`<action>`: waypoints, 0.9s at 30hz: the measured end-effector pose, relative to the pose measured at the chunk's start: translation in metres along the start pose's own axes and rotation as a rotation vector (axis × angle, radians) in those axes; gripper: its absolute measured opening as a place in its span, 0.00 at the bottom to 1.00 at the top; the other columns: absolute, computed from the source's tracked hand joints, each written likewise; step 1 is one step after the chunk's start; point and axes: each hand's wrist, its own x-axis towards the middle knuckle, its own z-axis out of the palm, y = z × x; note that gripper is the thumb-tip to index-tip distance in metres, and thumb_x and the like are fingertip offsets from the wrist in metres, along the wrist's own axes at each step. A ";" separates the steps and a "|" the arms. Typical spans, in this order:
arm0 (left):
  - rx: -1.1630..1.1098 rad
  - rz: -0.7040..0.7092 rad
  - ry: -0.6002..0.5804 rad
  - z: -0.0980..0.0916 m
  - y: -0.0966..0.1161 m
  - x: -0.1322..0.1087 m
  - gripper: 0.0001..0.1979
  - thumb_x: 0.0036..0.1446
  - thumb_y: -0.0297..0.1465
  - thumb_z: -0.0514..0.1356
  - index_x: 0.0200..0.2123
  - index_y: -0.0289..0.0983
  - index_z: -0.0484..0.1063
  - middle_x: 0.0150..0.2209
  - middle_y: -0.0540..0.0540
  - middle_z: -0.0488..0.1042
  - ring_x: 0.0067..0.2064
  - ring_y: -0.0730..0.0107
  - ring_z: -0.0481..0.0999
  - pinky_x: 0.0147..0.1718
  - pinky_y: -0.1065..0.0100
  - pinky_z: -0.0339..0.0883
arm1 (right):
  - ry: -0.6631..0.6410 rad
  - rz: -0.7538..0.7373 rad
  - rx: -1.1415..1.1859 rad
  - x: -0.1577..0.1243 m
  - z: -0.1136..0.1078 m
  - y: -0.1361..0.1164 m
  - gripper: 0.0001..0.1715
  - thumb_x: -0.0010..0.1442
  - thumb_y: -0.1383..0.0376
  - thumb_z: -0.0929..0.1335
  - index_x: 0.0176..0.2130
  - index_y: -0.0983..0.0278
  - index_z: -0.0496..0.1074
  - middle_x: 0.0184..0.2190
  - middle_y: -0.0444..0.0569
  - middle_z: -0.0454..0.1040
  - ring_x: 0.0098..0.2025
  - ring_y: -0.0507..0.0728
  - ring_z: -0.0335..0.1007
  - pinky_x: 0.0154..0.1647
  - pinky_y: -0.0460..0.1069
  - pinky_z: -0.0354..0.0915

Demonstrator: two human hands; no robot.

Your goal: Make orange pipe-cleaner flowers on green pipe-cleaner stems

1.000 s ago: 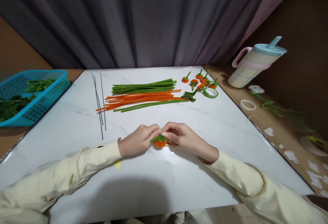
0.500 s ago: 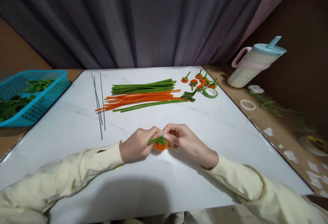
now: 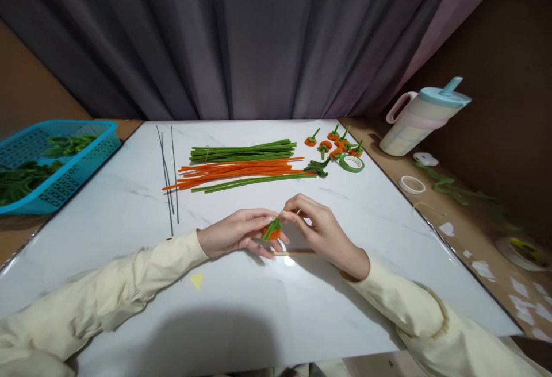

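Observation:
A small pumpkin-like piece of orange and green pipe cleaner [image 3: 272,231] rests on the fingers of my left hand [image 3: 237,231], with the thumb over its top edge. Its green stem tilts down toward me. My right hand [image 3: 317,229] pinches thumb and forefinger at the upper right edge of the piece, close to the left thumb tip; the exact spot it grips is too small to make out. Below the hands a thin brown stick [image 3: 297,252] lies on the white table [image 3: 345,302].
Beyond my hands lie green pipe cleaners [image 3: 245,150], orange ones [image 3: 241,170] and dark wires [image 3: 168,184]. Several finished pieces [image 3: 325,146] surround a green tape roll [image 3: 352,162]. A blue basket [image 3: 84,176] stands left, a tumbler [image 3: 420,121] right. A yellow scrap [image 3: 197,280] lies near my left sleeve.
My left hand has opened out from a closed grip and turned so its fingers lie under the piece. The piece has turned and risen slightly in view. The right hand stays at its edge.

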 end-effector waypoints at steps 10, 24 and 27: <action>0.104 0.190 0.223 0.009 -0.009 0.004 0.14 0.56 0.38 0.59 0.41 0.36 0.67 0.32 0.50 0.70 0.34 0.74 0.75 0.40 0.66 0.72 | -0.109 0.115 -0.146 -0.010 0.013 -0.012 0.07 0.57 0.64 0.65 0.29 0.64 0.64 0.23 0.43 0.68 0.23 0.49 0.61 0.26 0.44 0.57; 0.359 0.324 0.347 0.011 -0.016 0.004 0.12 0.55 0.37 0.59 0.35 0.33 0.70 0.36 0.46 0.74 0.38 0.71 0.74 0.41 0.67 0.70 | -0.138 0.218 -0.026 -0.010 0.018 -0.008 0.06 0.59 0.65 0.64 0.34 0.65 0.68 0.26 0.46 0.74 0.25 0.51 0.69 0.26 0.44 0.60; 0.470 0.359 0.358 0.012 -0.016 0.002 0.09 0.57 0.34 0.57 0.35 0.33 0.70 0.36 0.46 0.74 0.37 0.72 0.74 0.38 0.70 0.69 | -0.157 0.247 0.036 -0.009 0.017 -0.005 0.04 0.58 0.68 0.64 0.33 0.65 0.68 0.24 0.45 0.74 0.25 0.51 0.69 0.27 0.44 0.61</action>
